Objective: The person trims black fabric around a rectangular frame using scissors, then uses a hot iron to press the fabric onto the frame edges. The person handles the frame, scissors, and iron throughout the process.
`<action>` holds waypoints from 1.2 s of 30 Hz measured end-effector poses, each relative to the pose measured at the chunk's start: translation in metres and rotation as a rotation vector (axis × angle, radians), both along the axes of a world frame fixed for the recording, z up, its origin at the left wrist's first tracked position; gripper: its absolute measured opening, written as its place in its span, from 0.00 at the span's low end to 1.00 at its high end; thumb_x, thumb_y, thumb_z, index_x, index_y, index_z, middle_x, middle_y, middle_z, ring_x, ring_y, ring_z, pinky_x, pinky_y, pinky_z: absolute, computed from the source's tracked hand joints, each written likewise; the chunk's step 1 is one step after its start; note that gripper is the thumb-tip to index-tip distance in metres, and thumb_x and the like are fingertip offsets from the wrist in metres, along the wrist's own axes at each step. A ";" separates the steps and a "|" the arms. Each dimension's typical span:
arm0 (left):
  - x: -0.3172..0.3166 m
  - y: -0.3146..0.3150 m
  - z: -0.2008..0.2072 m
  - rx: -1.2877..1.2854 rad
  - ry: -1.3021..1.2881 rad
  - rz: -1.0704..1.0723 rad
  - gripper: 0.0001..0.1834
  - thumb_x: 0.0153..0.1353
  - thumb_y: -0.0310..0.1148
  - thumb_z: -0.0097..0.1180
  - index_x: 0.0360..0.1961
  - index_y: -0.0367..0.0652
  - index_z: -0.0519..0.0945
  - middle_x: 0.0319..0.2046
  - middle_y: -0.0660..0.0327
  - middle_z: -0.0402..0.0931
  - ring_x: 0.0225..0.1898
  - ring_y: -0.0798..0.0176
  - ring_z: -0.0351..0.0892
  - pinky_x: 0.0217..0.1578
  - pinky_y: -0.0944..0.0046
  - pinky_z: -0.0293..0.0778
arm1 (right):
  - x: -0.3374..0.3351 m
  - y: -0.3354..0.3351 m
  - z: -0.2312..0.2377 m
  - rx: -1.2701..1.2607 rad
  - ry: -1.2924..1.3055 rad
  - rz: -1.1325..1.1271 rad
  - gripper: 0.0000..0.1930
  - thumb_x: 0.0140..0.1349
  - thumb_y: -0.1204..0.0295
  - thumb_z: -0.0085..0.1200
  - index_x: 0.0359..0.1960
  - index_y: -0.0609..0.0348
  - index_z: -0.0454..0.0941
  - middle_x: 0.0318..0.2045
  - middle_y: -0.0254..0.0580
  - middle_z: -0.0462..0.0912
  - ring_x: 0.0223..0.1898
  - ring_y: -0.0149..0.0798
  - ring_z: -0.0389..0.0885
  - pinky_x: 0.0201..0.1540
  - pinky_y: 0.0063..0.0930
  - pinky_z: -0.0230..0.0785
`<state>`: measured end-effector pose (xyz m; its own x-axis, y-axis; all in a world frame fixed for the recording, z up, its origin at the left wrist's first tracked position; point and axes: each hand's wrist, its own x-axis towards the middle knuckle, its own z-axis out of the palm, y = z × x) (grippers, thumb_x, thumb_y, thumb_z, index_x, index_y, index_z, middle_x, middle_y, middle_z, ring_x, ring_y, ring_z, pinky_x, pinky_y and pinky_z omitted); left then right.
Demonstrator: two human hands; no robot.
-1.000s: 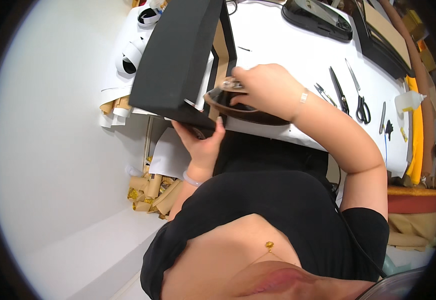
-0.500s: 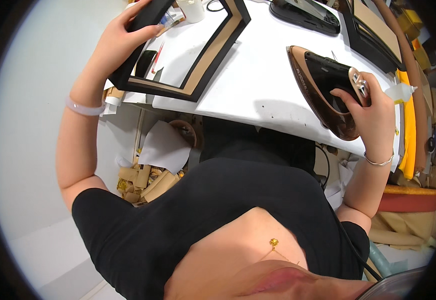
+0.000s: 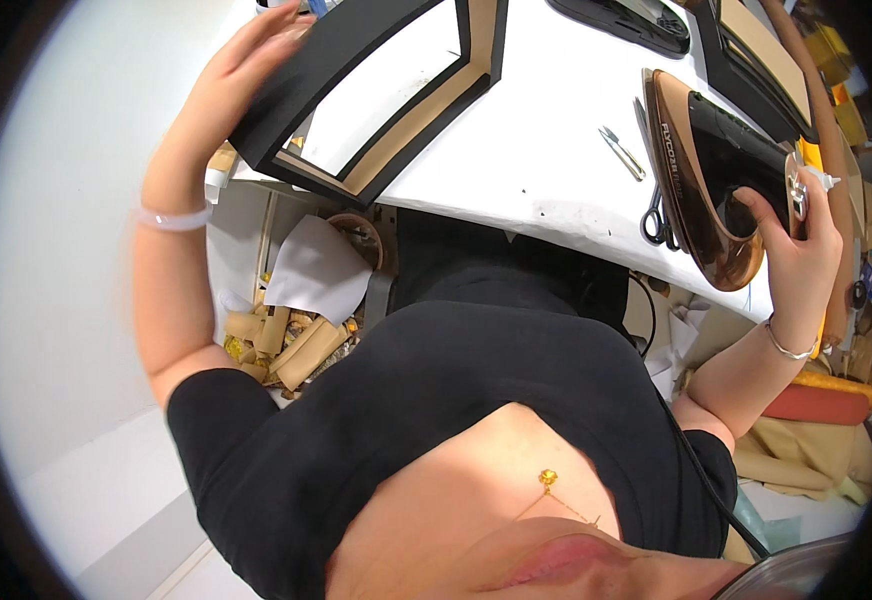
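Note:
My left hand is at the far left, with its curled fingers against the outer side of a black box-like frame. The frame stands tilted over the white table, its tan inner faces showing through the opening. Some fingertips are partly hidden at the upper edge. At the right, my right hand grips the handle of a brown and black clothes iron, held on its side with the tip pointing away from me. Beside the iron lie black-handled scissors and small metal snips.
A black iron rest lies at the far side of the white table. Another black frame with a tan panel is at the far right, near a small white-tipped bottle. Below the table at left are a bin and tan scraps.
The iron has moved right, uncovering the scissors and snips. The black frame has tipped further upright, and my left thumb no longer reaches over its inner edge.

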<state>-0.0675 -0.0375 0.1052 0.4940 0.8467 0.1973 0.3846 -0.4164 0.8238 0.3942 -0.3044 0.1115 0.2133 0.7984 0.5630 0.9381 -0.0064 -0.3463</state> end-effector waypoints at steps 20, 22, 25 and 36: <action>-0.023 -0.011 -0.037 -0.693 -1.001 0.170 0.18 0.75 0.46 0.55 0.37 0.41 0.73 0.30 0.66 0.68 0.29 0.75 0.68 0.24 0.78 0.70 | 0.025 -0.017 -0.024 0.111 0.259 0.127 0.23 0.62 0.81 0.68 0.59 0.67 0.76 0.37 0.34 0.87 0.31 0.20 0.77 0.31 0.13 0.67; -0.043 -0.001 -0.070 -0.797 -1.114 0.079 0.16 0.75 0.42 0.56 0.35 0.41 0.72 0.29 0.67 0.63 0.27 0.75 0.62 0.22 0.80 0.69 | 0.026 -0.025 -0.028 0.090 0.268 0.119 0.23 0.62 0.81 0.68 0.59 0.67 0.76 0.38 0.34 0.87 0.31 0.20 0.77 0.31 0.13 0.67; -0.055 -0.006 -0.097 -0.949 -1.329 0.050 0.12 0.73 0.36 0.58 0.38 0.38 0.73 0.31 0.65 0.64 0.28 0.75 0.63 0.24 0.80 0.71 | 0.020 -0.032 -0.025 0.023 0.246 0.060 0.23 0.62 0.81 0.68 0.59 0.67 0.76 0.39 0.35 0.87 0.34 0.20 0.80 0.33 0.13 0.69; 0.047 -0.058 -0.080 -0.514 -1.192 -0.487 0.63 0.57 0.71 0.61 0.76 0.31 0.54 0.72 0.38 0.59 0.74 0.44 0.61 0.72 0.45 0.62 | 0.018 -0.038 -0.030 -0.009 0.237 0.085 0.23 0.64 0.83 0.64 0.60 0.67 0.74 0.43 0.43 0.89 0.44 0.30 0.88 0.47 0.19 0.79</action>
